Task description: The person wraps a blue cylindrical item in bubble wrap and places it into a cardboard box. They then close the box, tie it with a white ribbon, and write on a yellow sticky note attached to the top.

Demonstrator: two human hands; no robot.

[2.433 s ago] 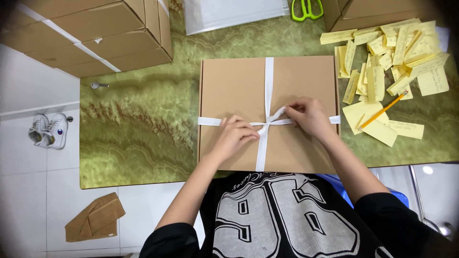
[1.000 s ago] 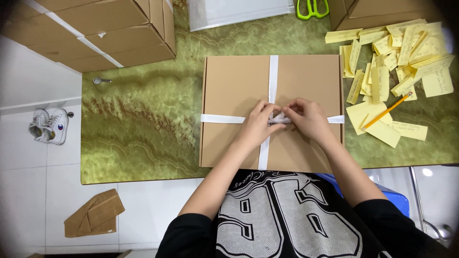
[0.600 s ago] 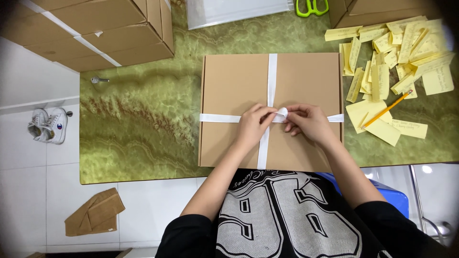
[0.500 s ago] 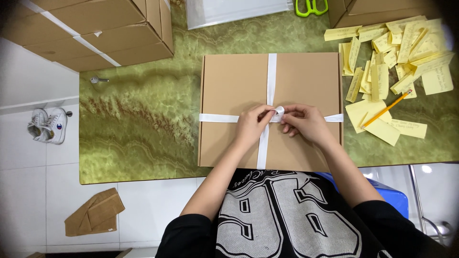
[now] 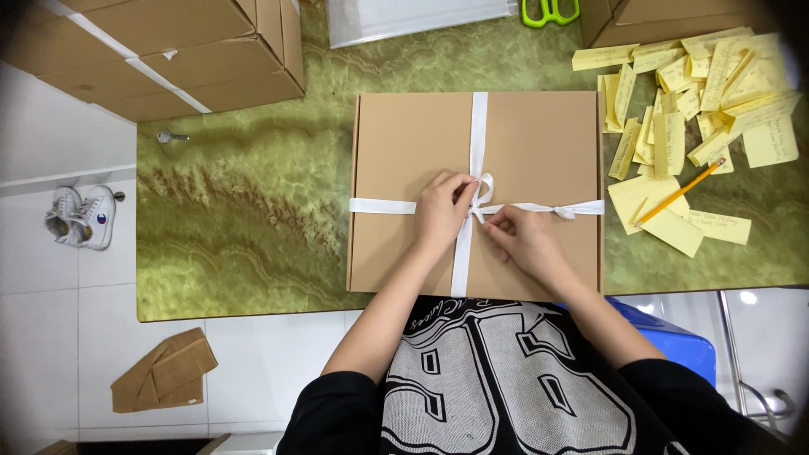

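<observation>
The person wears a black short-sleeved shirt with large grey block numerals outlined in black.

A matt brown cardboard box (image 5: 539, 152) is lying on a glossy, green marbled stone-look table (image 5: 253, 211). A smooth white fabric ribbon (image 5: 479, 135) is crossing the box. Far right, matt yellow paper slips (image 5: 699, 93) are lying scattered.

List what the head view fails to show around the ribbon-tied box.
- Ribbon crossing: covered by the left hand and right hand.
- Box near edge: hidden by the forearms.
- Green scissors: cut off by the top edge.
- Writing on the yellow slips: too small.
</observation>
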